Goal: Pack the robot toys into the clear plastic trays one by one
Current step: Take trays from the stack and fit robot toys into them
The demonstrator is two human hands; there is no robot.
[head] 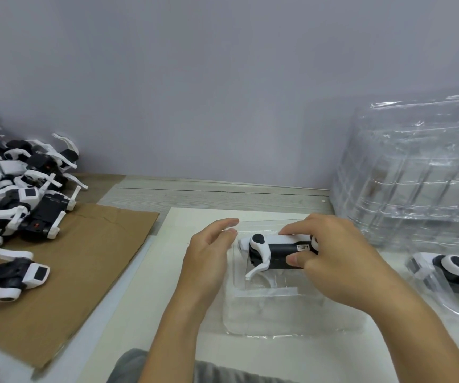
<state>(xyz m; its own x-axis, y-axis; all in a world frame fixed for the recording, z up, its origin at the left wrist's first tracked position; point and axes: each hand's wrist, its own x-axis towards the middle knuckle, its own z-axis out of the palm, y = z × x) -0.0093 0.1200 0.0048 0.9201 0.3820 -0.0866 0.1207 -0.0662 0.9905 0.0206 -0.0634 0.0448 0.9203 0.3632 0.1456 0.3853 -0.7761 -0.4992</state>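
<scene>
Right hand [341,261] fingers [296,259] are pinching a black-and-white robot toy [275,251], holding it over the far end of a clear tray [292,313] on the desk [145,194]. Left hand [209,258] is hovering just beside it, fingers loose and holding nothing. More toys are piling up on cardboard [84,258] at left, spare trays [416,183] stacking at right.

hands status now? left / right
Left hand: open, fingers relaxed beside the clear tray, holding nothing.
Right hand: gripping the robot toy over the tray.
</scene>
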